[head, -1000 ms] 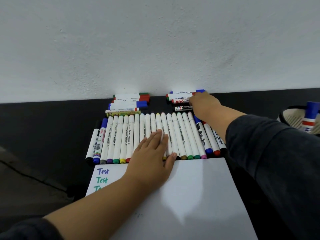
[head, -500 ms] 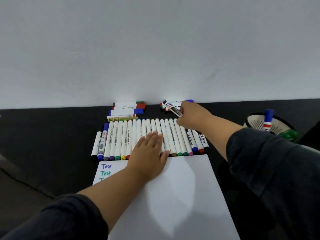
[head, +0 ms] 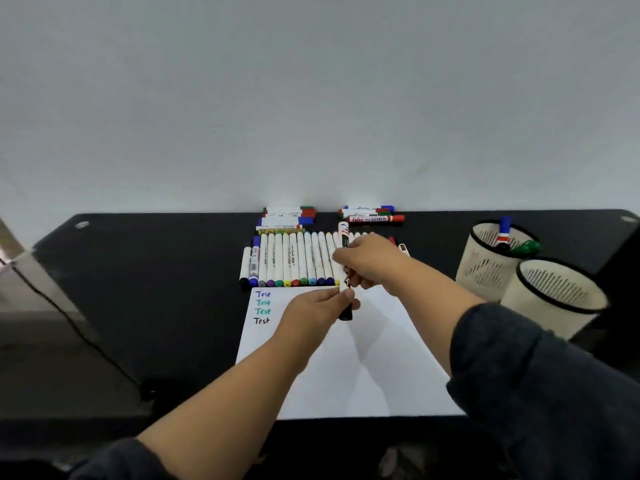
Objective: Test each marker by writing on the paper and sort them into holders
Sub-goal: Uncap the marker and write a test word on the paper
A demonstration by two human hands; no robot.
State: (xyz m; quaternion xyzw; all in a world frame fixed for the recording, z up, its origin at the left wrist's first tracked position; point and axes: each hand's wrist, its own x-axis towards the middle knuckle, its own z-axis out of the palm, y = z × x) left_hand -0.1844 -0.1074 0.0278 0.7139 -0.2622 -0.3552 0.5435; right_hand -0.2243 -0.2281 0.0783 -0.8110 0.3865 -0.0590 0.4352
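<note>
Above the top edge of the white paper (head: 346, 368) I hold a white marker with a black cap (head: 344, 237) upright. My right hand (head: 370, 261) grips its barrel. My left hand (head: 318, 306) pinches its black lower end. The paper carries "Test" written several times in blue, green and black (head: 262, 306). A row of white markers with coloured ends (head: 291, 259) lies behind the paper. Two small piles of markers lie by the wall, a left pile (head: 289, 216) and a right pile (head: 372, 214). At the right stand two cream mesh holders: the far holder (head: 485, 268) contains a blue and a green marker, the near holder (head: 554, 299) shows nothing inside.
The black table (head: 156, 289) ends at a white wall behind. A dark cable (head: 69, 323) runs down past the table's left side. A dark object stands at the far right edge, beside the holders.
My right hand lifted a marker from the right pile and brought it toward the paper. My left hand left the marker row and took hold of the marker's lower end. The camera pulled back.
</note>
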